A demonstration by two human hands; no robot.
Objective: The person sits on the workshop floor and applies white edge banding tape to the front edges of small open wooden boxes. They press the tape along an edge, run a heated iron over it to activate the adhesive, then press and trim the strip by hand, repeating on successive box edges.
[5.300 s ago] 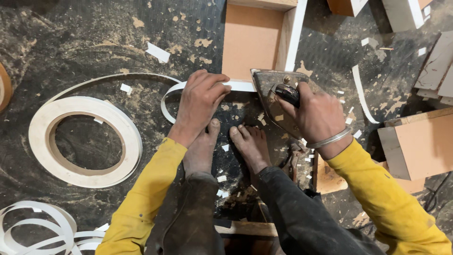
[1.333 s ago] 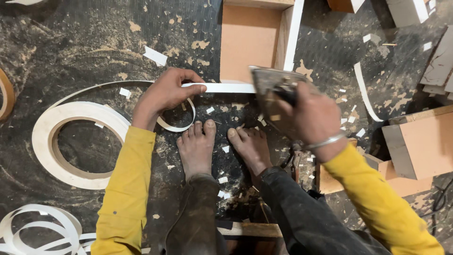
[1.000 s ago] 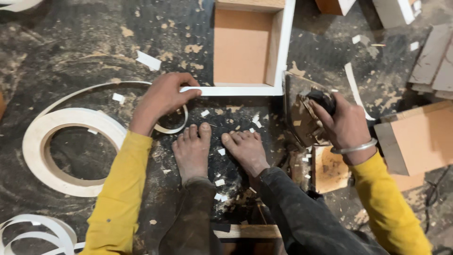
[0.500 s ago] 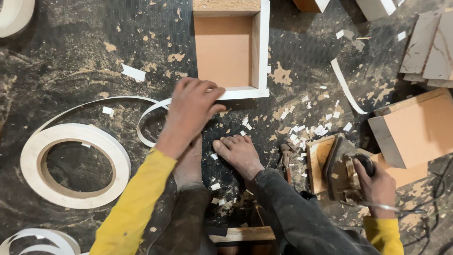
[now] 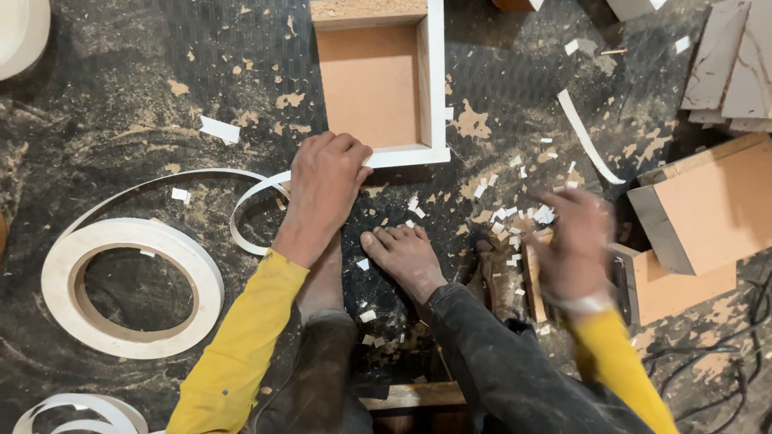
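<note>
My left hand [image 5: 326, 189] presses down with curled fingers on the near edge of an open wooden box [image 5: 371, 84] with white edging. A white edge strip [image 5: 245, 210] loops from the hand back toward a big roll of white edge band [image 5: 133, 289] on the left. My right hand [image 5: 572, 241] is blurred in motion at the right with fingers spread and nothing in it, over a small wooden piece [image 5: 679, 285]. A dark metal tool [image 5: 621, 277] lies just beside that hand. My bare feet [image 5: 402, 257] rest between the two hands.
White offcuts and wood chips litter the dark floor. A larger brown board block [image 5: 708, 205] and grey panels [image 5: 736, 64] sit at the right. A loose white strip [image 5: 587, 138] lies beyond the right hand. More band coils [image 5: 76, 410] lie at the bottom left.
My right hand carried the tool from the box's edge down to the right, set it by the small wooden piece and let go. My left hand stayed at the box's near edge.
</note>
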